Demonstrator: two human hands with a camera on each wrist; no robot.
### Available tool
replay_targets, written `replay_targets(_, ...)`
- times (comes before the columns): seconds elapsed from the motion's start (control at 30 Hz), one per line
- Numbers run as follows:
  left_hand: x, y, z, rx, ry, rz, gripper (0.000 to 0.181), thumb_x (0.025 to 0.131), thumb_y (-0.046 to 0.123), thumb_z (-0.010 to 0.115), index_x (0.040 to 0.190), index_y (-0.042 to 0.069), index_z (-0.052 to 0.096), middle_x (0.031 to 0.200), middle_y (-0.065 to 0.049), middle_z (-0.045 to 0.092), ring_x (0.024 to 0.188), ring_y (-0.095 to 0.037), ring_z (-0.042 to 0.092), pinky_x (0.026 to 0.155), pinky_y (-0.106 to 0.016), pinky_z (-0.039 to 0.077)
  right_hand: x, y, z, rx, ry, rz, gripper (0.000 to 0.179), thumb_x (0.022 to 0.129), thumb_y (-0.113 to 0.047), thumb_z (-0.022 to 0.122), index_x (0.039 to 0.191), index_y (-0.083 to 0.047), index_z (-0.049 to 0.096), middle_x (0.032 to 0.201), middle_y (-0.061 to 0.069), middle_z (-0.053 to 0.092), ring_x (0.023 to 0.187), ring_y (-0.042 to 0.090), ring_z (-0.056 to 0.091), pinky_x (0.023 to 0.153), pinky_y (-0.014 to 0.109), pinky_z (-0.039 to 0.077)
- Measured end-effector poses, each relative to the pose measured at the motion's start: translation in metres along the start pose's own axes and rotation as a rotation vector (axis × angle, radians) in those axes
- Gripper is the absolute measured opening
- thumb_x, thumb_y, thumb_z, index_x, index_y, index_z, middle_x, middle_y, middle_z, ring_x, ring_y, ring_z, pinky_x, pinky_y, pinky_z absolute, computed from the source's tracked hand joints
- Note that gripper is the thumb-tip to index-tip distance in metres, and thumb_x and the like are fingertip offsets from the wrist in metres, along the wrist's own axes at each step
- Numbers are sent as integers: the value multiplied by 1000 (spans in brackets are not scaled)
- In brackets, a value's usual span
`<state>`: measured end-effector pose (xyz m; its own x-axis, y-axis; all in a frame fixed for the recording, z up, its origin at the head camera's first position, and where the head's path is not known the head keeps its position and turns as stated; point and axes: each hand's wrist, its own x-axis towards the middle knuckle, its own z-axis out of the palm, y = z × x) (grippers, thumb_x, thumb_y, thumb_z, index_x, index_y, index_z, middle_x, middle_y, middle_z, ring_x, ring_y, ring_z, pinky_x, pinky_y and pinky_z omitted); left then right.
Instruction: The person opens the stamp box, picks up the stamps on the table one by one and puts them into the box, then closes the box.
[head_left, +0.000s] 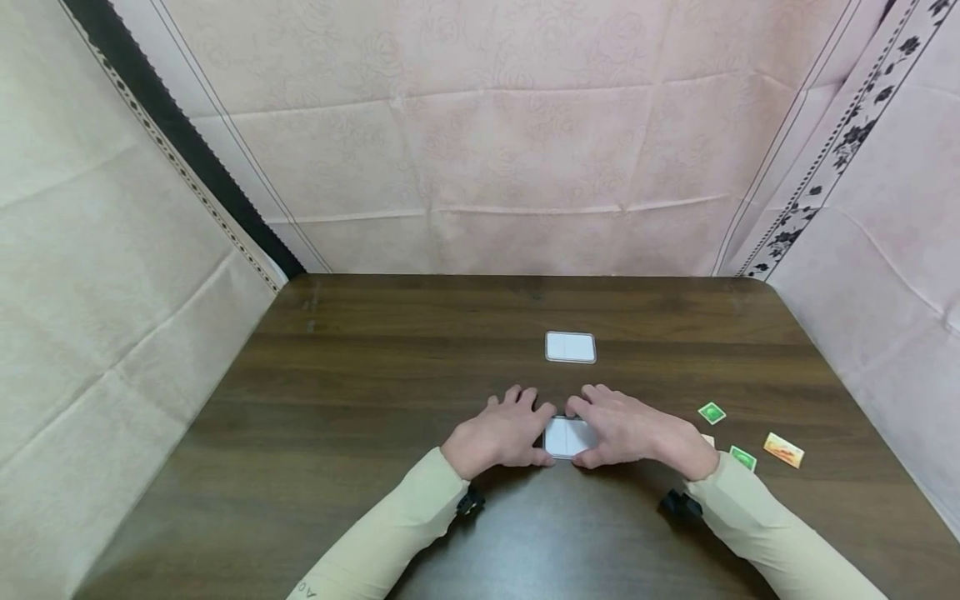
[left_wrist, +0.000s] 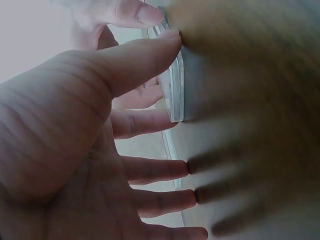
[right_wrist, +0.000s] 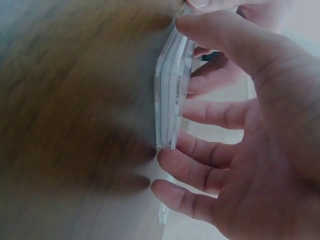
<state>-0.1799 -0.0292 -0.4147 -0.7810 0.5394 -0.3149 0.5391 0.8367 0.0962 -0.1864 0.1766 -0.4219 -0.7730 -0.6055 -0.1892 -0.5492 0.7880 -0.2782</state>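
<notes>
By left hand (head_left: 501, 433) and right hand (head_left: 633, 429) the case (head_left: 564, 437) is gripped at either end, long axis crosswise between them.

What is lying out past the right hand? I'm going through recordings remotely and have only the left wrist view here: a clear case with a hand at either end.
Observer: In the head view, two small green cards and an orange-and-white card lie on the table to the right of the right hand.

Operator: How does the top of the clear case look from above? I mostly see its edge.

Observer: Between the hands, its top looks white in the head view.

Operator: Is anything worn near the cuffs?

Observer: Yes, a small black device shows at the left cuff, and another black device at the right.
</notes>
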Motion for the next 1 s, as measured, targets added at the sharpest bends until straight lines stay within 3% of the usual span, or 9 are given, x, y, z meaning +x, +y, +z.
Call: replay_targets(1.0, 1, 0, 2, 34, 25, 3, 64, 89, 58, 63, 139, 21, 46, 147, -12, 42, 139, -36, 37, 104, -57, 42, 3, 4, 1, 44, 17, -21, 54, 78, -45, 78, 119, -16, 57, 105, -1, 50, 92, 14, 45, 70, 26, 44)
